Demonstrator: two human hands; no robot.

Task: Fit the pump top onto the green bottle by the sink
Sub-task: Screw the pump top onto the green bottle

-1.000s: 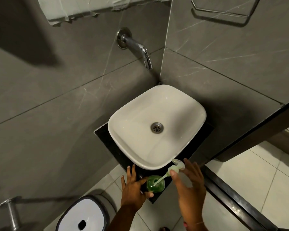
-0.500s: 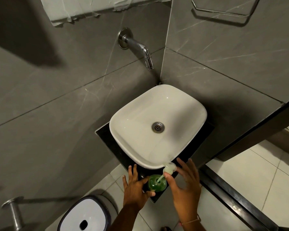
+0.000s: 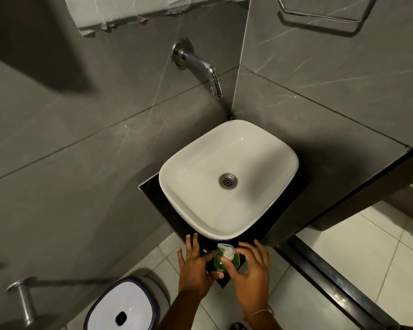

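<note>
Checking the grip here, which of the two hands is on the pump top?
The right hand: its fingertips pinch the pale pump top, while the left hand steadies the green bottle.

Both forearms are reaching forward from the bottom edge of the view, close together and roughly side by side. The left hand is lying palm down with its fingers stretched forward, while its thumb is curling rightward around something between the two hands. The right hand is arching over from the other side (a thin band is circling its wrist), its fingers spreading loosely and its thumb and forefinger pinching inward toward the left hand.
</note>
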